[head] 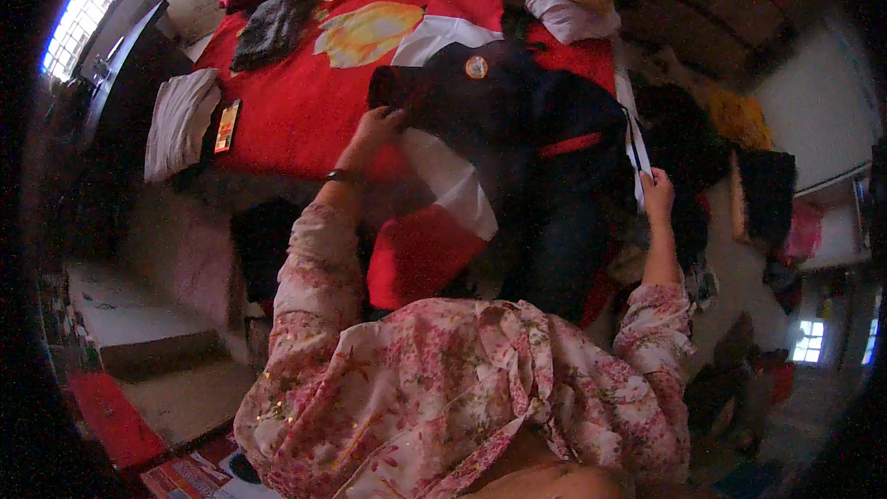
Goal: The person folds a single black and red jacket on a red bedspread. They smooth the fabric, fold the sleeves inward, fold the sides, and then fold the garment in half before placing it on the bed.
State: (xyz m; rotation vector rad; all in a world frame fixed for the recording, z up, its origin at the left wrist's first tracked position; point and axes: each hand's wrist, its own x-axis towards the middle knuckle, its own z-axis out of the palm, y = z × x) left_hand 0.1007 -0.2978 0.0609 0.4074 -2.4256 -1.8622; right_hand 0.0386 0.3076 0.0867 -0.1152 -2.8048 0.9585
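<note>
A dark school-style jacket with red and white panels lies across the bed and hangs over its near edge. A round emblem shows on its dark upper part. My left hand has its fingers closed on the dark edge at the jacket's left side. Below that hand hang a white panel and a red panel. My right hand pinches a white-edged strip at the jacket's right side, drawn fairly straight. Dark folds run together, so the jacket's exact outline is hard to make out.
A red floral blanket covers the bed. On it are a folded pale cloth, a phone-like object with a lit face, and a grey garment. Bundled bedding lies at the far side. An open carton stands lower left.
</note>
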